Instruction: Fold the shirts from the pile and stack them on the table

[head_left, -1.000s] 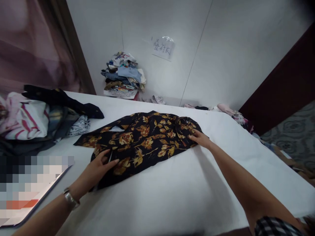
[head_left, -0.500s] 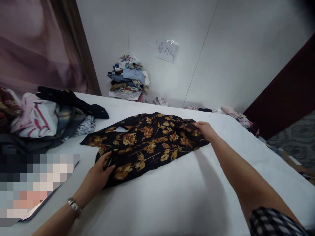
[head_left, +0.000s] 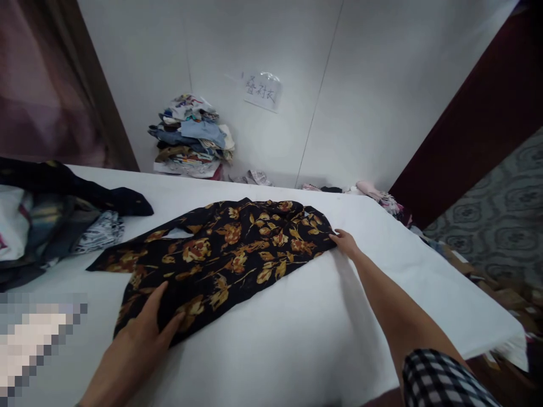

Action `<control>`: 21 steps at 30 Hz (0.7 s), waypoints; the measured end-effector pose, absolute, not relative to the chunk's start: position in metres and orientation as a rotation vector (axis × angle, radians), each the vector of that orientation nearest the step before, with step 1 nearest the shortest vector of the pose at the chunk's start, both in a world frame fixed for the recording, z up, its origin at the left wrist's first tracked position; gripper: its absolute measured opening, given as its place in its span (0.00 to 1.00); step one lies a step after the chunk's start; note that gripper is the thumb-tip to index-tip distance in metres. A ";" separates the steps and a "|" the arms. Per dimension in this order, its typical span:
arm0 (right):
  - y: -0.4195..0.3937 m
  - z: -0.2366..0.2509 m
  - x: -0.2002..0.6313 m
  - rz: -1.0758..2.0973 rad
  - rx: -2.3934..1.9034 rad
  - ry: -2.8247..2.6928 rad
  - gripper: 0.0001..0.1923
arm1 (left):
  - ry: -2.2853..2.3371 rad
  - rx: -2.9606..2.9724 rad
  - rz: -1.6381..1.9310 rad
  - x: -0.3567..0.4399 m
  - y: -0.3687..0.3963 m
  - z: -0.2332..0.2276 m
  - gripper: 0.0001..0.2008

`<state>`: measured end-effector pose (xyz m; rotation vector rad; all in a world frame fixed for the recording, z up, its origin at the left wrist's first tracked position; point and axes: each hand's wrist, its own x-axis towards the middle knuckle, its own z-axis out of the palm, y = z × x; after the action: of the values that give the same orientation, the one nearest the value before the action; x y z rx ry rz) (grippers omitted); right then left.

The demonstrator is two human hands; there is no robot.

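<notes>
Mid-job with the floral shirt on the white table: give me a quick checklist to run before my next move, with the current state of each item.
1. Left hand flat on the floral shirt near hem: ok.
2. Right hand at the shirt's far right edge: ok.
3. Shirt fully on the white table: ok.
4. Shirt smooth: not ok, wrinkles near the collar.
5. Sleeve apart from the clothes pile at left: ok.
6. Buttons fastened: cannot tell.

My left hand (head_left: 142,333) lies palm down near the front left of the worktop, fingers spread flat and pointing away from me, thumb angled out to the right; its bare forearm runs back toward the lower left. My right arm stretches long and nearly straight toward the middle of the worktop, checked sleeve at the elbow. My right hand (head_left: 345,243) rests low, fingers extended leftward and pressed down.
</notes>
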<state>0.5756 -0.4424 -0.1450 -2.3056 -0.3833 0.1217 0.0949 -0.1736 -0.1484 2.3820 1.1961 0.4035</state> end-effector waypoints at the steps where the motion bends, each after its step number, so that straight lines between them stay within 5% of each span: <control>1: -0.446 -0.147 0.574 0.124 -2.290 -0.389 0.23 | 1.197 2.394 0.360 0.098 -0.175 -0.144 0.35; 6: -0.488 -0.124 0.567 0.136 -2.198 -0.427 0.17 | 1.294 2.353 0.325 0.092 -0.163 -0.125 0.32; 14: -0.592 -0.138 0.503 0.383 -2.197 -0.585 0.15 | 1.221 2.398 0.160 0.043 -0.170 -0.158 0.31; 21: -0.559 -0.128 0.502 0.164 -2.368 -0.578 0.27 | 1.259 2.358 0.156 0.051 -0.185 -0.117 0.37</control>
<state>0.5020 -0.5594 -0.1279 -2.3677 -0.5777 0.1644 0.0511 -0.1855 -0.1169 2.3583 1.2587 0.1561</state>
